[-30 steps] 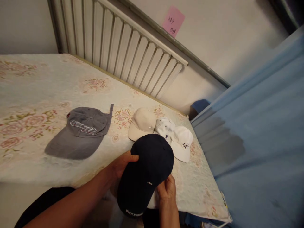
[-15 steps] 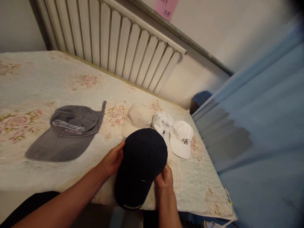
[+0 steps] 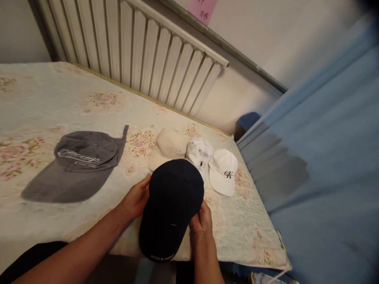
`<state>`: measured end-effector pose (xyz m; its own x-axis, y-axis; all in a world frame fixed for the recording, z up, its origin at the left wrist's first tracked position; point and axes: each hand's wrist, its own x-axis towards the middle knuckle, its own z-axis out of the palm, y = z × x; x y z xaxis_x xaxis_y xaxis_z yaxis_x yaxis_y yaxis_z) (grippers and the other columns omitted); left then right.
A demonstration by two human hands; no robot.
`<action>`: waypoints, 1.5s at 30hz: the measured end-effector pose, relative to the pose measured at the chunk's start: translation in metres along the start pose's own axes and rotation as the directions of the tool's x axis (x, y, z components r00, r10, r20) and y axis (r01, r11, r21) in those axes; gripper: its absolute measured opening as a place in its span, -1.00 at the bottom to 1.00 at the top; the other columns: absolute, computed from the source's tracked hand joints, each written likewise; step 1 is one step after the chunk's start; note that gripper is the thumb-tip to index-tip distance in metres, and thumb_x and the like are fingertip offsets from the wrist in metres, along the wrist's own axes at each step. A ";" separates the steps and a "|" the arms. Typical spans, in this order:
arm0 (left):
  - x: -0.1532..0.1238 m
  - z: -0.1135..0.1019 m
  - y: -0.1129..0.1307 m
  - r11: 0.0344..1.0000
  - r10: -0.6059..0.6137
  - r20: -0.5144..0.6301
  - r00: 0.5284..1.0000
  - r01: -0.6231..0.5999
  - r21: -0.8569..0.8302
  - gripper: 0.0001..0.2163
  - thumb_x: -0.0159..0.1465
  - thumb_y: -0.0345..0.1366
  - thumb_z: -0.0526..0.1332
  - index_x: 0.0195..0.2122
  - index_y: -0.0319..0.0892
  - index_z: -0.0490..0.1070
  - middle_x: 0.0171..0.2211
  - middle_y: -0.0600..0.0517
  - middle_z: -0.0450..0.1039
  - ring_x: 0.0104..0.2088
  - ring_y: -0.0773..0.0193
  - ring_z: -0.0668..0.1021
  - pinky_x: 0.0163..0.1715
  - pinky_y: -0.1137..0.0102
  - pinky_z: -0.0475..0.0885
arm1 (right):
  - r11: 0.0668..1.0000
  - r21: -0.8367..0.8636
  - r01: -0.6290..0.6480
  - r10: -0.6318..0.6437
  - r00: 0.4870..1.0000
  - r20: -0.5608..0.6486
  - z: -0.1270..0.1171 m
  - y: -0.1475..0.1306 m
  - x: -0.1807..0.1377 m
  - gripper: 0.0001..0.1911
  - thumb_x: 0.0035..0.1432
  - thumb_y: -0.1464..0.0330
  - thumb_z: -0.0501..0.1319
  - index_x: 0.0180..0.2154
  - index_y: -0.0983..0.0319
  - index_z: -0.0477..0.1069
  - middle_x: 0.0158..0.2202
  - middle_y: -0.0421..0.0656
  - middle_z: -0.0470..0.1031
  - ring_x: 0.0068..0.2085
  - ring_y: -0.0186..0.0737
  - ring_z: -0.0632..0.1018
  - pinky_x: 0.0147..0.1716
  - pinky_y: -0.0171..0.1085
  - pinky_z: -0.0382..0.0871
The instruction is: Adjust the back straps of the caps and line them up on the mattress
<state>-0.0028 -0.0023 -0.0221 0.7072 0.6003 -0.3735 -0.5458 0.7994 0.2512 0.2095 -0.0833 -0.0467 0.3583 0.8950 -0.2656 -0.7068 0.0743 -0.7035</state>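
Note:
Between my two hands is a dark navy baseball cap (image 3: 170,205), its brim toward me with small white lettering along the edge. My left hand (image 3: 137,197) grips its left side, and my right hand (image 3: 203,219) holds the right side; fingers of both are partly hidden under the cap. Just beyond it lie a beige cap (image 3: 170,144), a white cap with a small dark horse emblem (image 3: 199,152) and a white cap with black letters (image 3: 224,171), side by side. Off to the left rests a grey cap (image 3: 79,165) with white script and a loose back strap.
All the caps are over a bed (image 3: 109,118) with a flowered quilted cover. A white radiator (image 3: 142,51) runs along the wall behind it. Blue curtains (image 3: 319,177) hang at the right, beside a blue object (image 3: 248,120) near the far corner. A pink paper (image 3: 203,10) is on the wall.
The whole scene has shifted slightly left in view. Both hands keep the navy cap in nearly the same pose, and the other caps lie where they were.

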 end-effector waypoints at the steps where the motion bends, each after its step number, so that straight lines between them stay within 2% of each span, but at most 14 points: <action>1: 0.000 -0.001 0.000 1.000 -0.005 0.010 1.000 0.005 0.008 -0.51 0.41 -0.10 -0.02 0.26 -0.25 0.27 -0.20 -0.11 0.64 -0.09 0.02 0.62 0.07 0.17 0.39 | 1.000 -0.010 -0.004 0.004 1.000 -0.005 0.000 0.000 0.000 -0.79 0.01 0.34 0.33 -0.24 0.21 0.56 -0.24 -0.15 0.66 -0.05 -0.11 0.61 0.06 -0.16 0.45; 6: 0.002 -0.007 0.001 0.998 0.023 0.070 0.997 -0.026 0.052 -0.54 0.38 -0.14 0.07 0.24 -0.23 0.29 -0.19 -0.10 0.64 -0.10 0.02 0.63 0.04 0.17 0.41 | 0.999 -0.043 0.008 -0.008 1.000 -0.005 0.004 -0.002 -0.002 -0.78 0.00 0.33 0.34 -0.24 0.22 0.56 -0.25 -0.13 0.66 -0.07 -0.07 0.62 0.05 -0.12 0.46; 11: 0.002 -0.005 0.001 0.995 0.084 0.048 0.995 -0.087 0.048 -0.58 0.35 -0.24 0.13 0.20 -0.29 0.34 -0.22 -0.12 0.64 -0.17 0.03 0.65 0.01 0.18 0.45 | 0.991 -0.130 0.036 -0.030 0.999 0.042 0.005 -0.002 -0.003 -0.79 0.04 0.31 0.31 -0.23 0.20 0.56 -0.23 -0.12 0.66 -0.04 -0.07 0.61 0.06 -0.11 0.45; 14: 0.002 -0.003 0.001 0.994 0.098 0.044 0.994 -0.100 0.046 -0.58 0.35 -0.26 0.13 0.21 -0.26 0.34 -0.21 -0.11 0.64 -0.17 0.04 0.65 0.00 0.20 0.46 | 0.982 -0.175 0.068 -0.059 0.997 0.058 0.004 -0.002 -0.002 -0.77 0.04 0.30 0.31 -0.21 0.20 0.55 -0.21 -0.11 0.66 -0.01 -0.05 0.60 0.06 -0.09 0.45; 19: 0.001 0.001 0.002 0.985 0.162 0.064 0.985 -0.166 0.052 -0.58 0.35 -0.28 0.14 0.24 -0.17 0.31 -0.15 -0.06 0.63 -0.13 0.04 0.63 -0.01 0.19 0.46 | 0.986 -0.146 0.079 -0.071 0.996 0.061 0.004 -0.001 -0.001 -0.75 0.04 0.33 0.31 -0.18 0.19 0.54 -0.19 -0.13 0.66 0.01 -0.08 0.58 0.07 -0.12 0.44; 24: -0.001 0.002 0.001 0.983 0.164 0.072 0.984 -0.169 0.065 -0.59 0.33 -0.31 0.17 0.21 -0.18 0.35 -0.15 -0.08 0.63 -0.15 0.02 0.63 -0.05 0.19 0.47 | 0.990 -0.129 0.066 -0.059 0.997 0.058 0.003 -0.001 -0.001 -0.76 0.03 0.36 0.32 -0.19 0.19 0.54 -0.20 -0.15 0.65 -0.01 -0.10 0.59 0.05 -0.15 0.45; 33: -0.005 0.007 -0.002 0.967 0.224 0.070 0.972 -0.231 0.110 -0.59 0.27 -0.44 0.22 0.16 -0.15 0.40 -0.17 -0.02 0.63 -0.15 0.06 0.63 -0.06 0.25 0.48 | 0.986 -0.141 0.085 -0.078 0.995 0.055 0.000 -0.002 -0.001 -0.90 -0.01 0.38 0.34 -0.35 0.18 0.53 -0.32 -0.18 0.65 -0.09 -0.10 0.62 0.02 -0.14 0.47; 37: -0.004 0.009 -0.003 0.963 0.235 0.066 0.970 -0.241 0.118 -0.60 0.26 -0.42 0.24 0.15 -0.16 0.42 -0.15 -0.03 0.62 -0.14 0.05 0.63 -0.05 0.24 0.48 | 0.986 -0.145 0.081 -0.072 0.995 0.062 0.003 -0.003 -0.002 -0.92 -0.01 0.39 0.34 -0.37 0.17 0.52 -0.34 -0.21 0.65 -0.12 -0.12 0.63 0.03 -0.16 0.46; 45: 0.000 0.011 -0.009 0.961 0.206 0.121 0.971 -0.224 0.164 -0.61 0.27 -0.39 0.23 0.13 -0.12 0.43 -0.13 0.02 0.62 -0.11 0.08 0.61 -0.01 0.28 0.44 | 0.978 -0.179 0.104 -0.101 0.994 0.031 -0.002 -0.009 -0.010 -0.70 -0.04 0.41 0.36 -0.18 0.18 0.54 -0.23 -0.17 0.66 -0.17 -0.15 0.64 -0.05 -0.21 0.50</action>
<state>0.0072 -0.0091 -0.0149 0.6283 0.7510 -0.2033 -0.6092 0.6374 0.4718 0.2134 -0.0935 -0.0389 0.4085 0.8962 -0.1730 -0.5449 0.0874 -0.8340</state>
